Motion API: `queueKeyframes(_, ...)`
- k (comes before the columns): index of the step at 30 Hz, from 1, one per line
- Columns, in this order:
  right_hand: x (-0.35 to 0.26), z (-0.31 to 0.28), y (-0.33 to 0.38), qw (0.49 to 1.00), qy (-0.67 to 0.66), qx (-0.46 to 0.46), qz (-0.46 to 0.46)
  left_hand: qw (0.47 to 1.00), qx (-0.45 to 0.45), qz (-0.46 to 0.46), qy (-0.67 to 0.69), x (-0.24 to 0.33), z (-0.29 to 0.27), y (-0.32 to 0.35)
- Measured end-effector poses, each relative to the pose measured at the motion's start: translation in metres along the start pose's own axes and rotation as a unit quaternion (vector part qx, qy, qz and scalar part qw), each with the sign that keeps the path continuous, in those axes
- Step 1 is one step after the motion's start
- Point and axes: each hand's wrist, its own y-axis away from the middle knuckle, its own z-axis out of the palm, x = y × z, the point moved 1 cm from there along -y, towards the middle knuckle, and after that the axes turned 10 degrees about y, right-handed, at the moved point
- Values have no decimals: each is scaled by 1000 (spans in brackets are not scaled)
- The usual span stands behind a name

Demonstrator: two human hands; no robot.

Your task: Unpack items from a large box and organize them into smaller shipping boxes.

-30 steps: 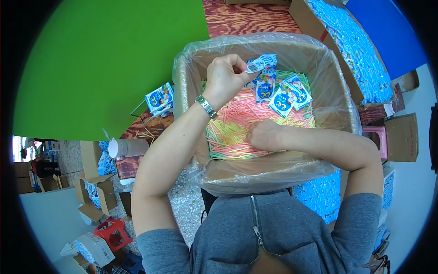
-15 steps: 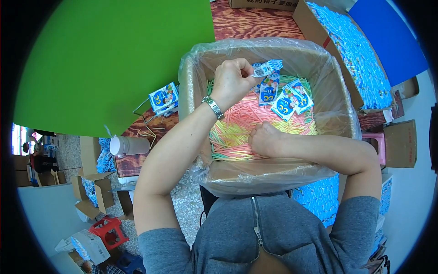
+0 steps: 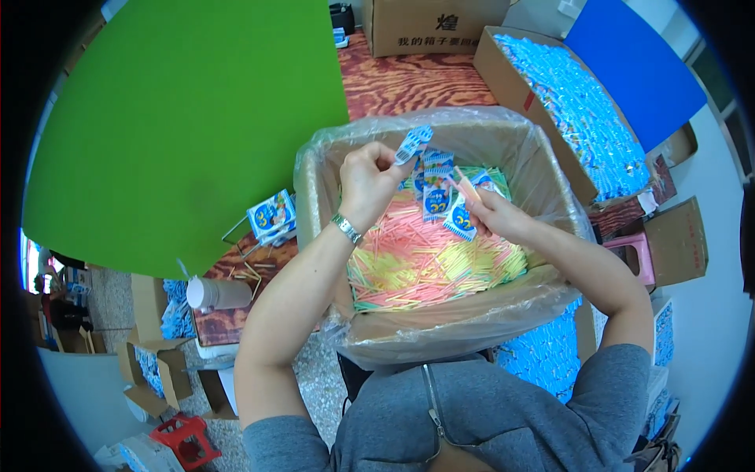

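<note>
My left hand is raised over a plastic-lined cardboard box, pinching a small blue-and-white packet by its end. To its right, my right hand holds a few thin pink sticks upright between thumb and fingers. Beneath both hands the box holds a heap of pink, yellow and green sticks. Several printed blue-and-white packets lie on the heap near its far side, partly behind my right hand.
A wire rack at the box's left bears packets, near loose sticks and a white plastic jar. A large green board stands at far left. At far right are a carton full of packets, a blue board and a pink stool.
My right hand has risen out of the heap and now holds pink sticks near the packet. My left hand keeps the packet. The view has shifted, so the box sits lower.
</note>
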Motion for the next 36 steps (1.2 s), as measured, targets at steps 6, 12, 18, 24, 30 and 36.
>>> queueKeyframes(6, 10, -19, -51, 955, -263, 122, 65, 997, -33, -54, 42, 0, 6, -1)
queueKeyframes(12, 3, -31, -71, 957, -272, 89, 44, 998, -47, -33, 16, 3, 9, 2)
queueKeyframes(18, -114, -57, 14, 981, 156, 74, -94, 993, -58, 8, -101, 15, 5, 5)
queueKeyframes(24, -129, -77, 5, 842, 414, 131, -321, 988, -81, 16, -129, 13, 7, 4)
queueKeyframes(30, -141, -78, 2, 813, 478, 109, -315, 990, -104, 27, -97, 9, 8, 4)
queueKeyframes(36, -148, -81, 5, 815, 490, 97, -293, 990, -115, 12, -80, 11, 8, 6)
